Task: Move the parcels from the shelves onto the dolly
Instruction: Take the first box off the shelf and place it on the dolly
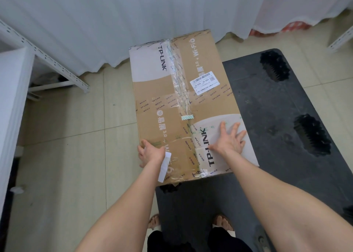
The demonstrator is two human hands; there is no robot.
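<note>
cardboard tp-link parcel (168,102), taped along its middle seam, sits straight ahead of the person. its long axis runs from 6 o'clock away toward 12, leaning slightly to 11. its 3 o'clock half overlaps the black dolly (277,121), while its 9 o'clock half hangs out over the tiled floor (76,137). whether its underside already rests on the deck or is held just above it cannot be told.

the left grip (150,153) is curled round the near corner on the 9 o'clock side, thumb on top and fingers wrapped over the edge, so it holds the parcel. the right grip (230,139) lies flat with fingers spread on the white printed patch near the 5 o'clock corner. it presses on the top and clasps nothing.

the dolly's bare deck lies at 3 o'clock of the parcel, its length roughly in line with the parcel's. the coming move looks like a sideways shift toward 3 o'clock. the left grip, on the far side from the deck, would likely drive it while the right one steadies.

a white metal shelf frame (47,60) stands at 10 o'clock, well apart.
</note>
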